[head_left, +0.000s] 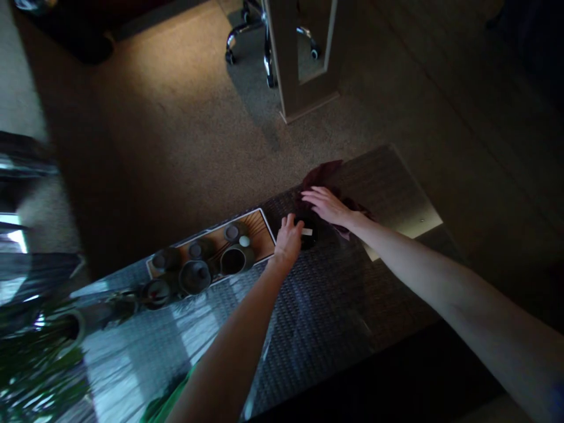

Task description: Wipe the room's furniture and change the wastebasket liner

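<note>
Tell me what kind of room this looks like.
Probably a living room or home office: carpeted floor, a low woven-top table holding a tea set on a tray, and a wheeled office chair behind.

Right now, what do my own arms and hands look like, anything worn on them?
Both forearms are bare up to where the picture ends, with no sleeves in sight. The left hand and right hand wear no gloves; no rings, watch or bracelet can be made out in the dim light. A bit of green fabric shows beside the left arm.
</note>
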Motion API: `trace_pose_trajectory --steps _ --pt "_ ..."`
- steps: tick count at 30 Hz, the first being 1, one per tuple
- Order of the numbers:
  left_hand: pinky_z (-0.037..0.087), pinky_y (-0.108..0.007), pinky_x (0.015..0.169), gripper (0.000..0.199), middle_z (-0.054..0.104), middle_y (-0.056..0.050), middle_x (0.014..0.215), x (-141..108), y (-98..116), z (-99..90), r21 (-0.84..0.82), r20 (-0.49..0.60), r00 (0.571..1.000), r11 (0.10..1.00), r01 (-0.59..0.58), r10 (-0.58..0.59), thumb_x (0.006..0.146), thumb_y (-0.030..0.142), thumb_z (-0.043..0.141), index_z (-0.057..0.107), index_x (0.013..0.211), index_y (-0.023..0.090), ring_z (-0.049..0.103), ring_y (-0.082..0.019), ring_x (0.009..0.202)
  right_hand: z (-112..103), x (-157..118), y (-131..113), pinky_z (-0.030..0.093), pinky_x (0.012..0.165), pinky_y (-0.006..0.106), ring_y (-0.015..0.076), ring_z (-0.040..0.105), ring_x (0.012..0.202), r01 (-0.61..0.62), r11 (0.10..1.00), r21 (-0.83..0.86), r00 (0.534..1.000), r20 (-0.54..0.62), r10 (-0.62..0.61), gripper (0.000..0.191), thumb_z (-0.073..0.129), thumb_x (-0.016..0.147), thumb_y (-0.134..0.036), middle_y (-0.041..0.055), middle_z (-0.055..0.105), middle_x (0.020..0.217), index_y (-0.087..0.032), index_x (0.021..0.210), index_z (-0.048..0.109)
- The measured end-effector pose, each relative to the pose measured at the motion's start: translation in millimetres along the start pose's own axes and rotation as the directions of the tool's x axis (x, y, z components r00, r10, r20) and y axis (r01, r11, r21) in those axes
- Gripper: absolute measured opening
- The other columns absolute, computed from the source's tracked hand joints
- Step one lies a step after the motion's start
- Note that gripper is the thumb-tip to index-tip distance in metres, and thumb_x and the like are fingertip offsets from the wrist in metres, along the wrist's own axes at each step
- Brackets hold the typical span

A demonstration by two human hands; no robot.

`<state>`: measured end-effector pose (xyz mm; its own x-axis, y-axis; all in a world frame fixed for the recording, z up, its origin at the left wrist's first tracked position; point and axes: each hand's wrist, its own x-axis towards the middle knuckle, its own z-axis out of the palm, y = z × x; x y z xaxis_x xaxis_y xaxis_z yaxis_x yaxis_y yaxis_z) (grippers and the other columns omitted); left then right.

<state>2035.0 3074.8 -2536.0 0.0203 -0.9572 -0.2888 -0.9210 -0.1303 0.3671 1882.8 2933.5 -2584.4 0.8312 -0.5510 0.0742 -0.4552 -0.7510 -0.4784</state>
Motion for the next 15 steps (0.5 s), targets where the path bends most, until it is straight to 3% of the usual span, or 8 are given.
trace_pose_trajectory --steps 3,6,8,10,12,13,15 --pt "0.051 -0.041 0.114 0.031 0.057 -0.018 0.133 -34 10 34.3 -0.121 -0.031 0.995 0.988 -0.099 0.096 0.095 0.004 0.046 0.074 0.108 0.01 0.057 -0.027 0.124 23 49 -25 0.031 0.128 0.057 0.0297 0.042 0.147 0.152 0.987 0.048 0.986 0.056 -0.155 0.048 0.063 0.093 -0.013 0.0076 0.057 0.153 -0.017 0.14 0.064" --pt "0.055 -0.039 0.111 0.033 0.059 -0.016 0.13 -85 14 55.6 -0.254 -0.132 0.98 0.951 -0.178 0.148 0.094 0.002 0.047 0.074 0.109 0.012 0.06 -0.025 0.123 39 43 -46 0.028 0.128 0.058 0.0321 0.04 0.148 0.184 0.982 0.027 0.983 0.017 -0.185 0.046 0.066 0.093 -0.02 0.0075 0.057 0.153 -0.017 0.138 0.065" --pt "0.057 -0.036 0.107 0.035 0.06 -0.014 0.129 -113 14 53.3 -0.327 -0.219 0.968 0.926 -0.188 0.119 0.093 0.002 0.048 0.073 0.114 0.015 0.063 -0.023 0.121 51 3 -64 0.029 0.127 0.059 0.032 0.04 0.147 0.158 0.987 0.001 0.987 -0.021 -0.158 0.044 0.063 0.096 -0.023 0.0074 0.056 0.154 -0.019 0.14 0.064" --pt "0.058 -0.035 0.104 0.036 0.062 -0.012 0.129 -120 10 39.9 -0.37 -0.296 0.954 0.913 -0.169 0.056 0.092 0.004 0.049 0.073 0.115 0.018 0.065 -0.021 0.118 64 -56 -87 0.032 0.126 0.059 0.0314 0.043 0.145 0.114 0.993 -0.023 0.993 -0.027 -0.115 0.043 0.06 0.098 -0.026 0.0074 0.057 0.153 -0.02 0.14 0.063" --pt "0.059 -0.036 0.103 0.034 0.064 -0.011 0.128 -103 3 22.8 -0.371 -0.34 0.94 0.919 -0.131 -0.004 0.091 0.007 0.051 0.075 0.114 0.018 0.067 -0.023 0.116 75 -121 -106 0.035 0.124 0.057 0.0293 0.048 0.142 0.153 0.988 -0.037 0.988 0.012 -0.152 0.04 0.057 0.1 -0.03 0.0055 0.059 0.152 -0.024 0.14 0.064" --pt "0.058 -0.037 0.102 0.033 0.065 -0.011 0.127 -86 -2 15.0 -0.356 -0.35 0.936 0.928 -0.107 -0.027 0.09 0.01 0.052 0.076 0.112 0.017 0.067 -0.024 0.114 78 -153 -110 0.035 0.125 0.056 0.0274 0.049 0.142 0.229 0.973 -0.035 0.973 0.051 -0.227 0.04 0.056 0.101 -0.03 0.0038 0.059 0.151 -0.025 0.139 0.064" --pt "0.058 -0.04 0.102 0.03 0.066 -0.013 0.125 -45 -12 3.8 -0.317 -0.337 0.94 0.947 -0.056 -0.058 0.089 0.016 0.054 0.077 0.109 0.016 0.067 -0.027 0.113 71 -209 -101 0.032 0.127 0.057 0.0246 0.05 0.141 0.346 0.937 -0.034 0.935 0.098 -0.342 0.04 0.054 0.101 -0.029 0.0016 0.062 0.148 -0.027 0.14 0.062"
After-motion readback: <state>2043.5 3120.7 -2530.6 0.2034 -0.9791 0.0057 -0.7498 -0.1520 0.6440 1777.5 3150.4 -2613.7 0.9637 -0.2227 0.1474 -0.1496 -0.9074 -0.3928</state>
